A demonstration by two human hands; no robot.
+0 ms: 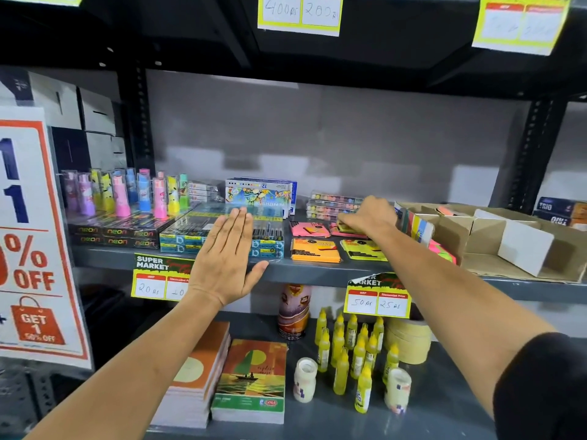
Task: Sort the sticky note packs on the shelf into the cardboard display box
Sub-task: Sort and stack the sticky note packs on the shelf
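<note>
A person's right hand [370, 214] reaches onto a shop shelf [305, 271], its fingers [344, 221] curled down onto a pink sticky note pack [347, 229] in the back row; whether the pack is actually pinched cannot be told, as the hand covers most of it. The cardboard display box [495, 239] stands at about 3 o'clock from that hand, just beside the wrist, with some colourful packs [417, 225] already upright in its near-left compartment. Three more packs lie flat in a small grid: a second pink pack [308, 228] at 9 o'clock from the fingers, an orange pack [314, 250] at 7 o'clock, and a yellow pack [362, 249] at 6 o'clock, partly under the forearm. The left hand [227, 255] hovers spread flat and empty over boxed pens [222, 231], well apart from the packs, so the right hand is plainly the nearer.
</note>
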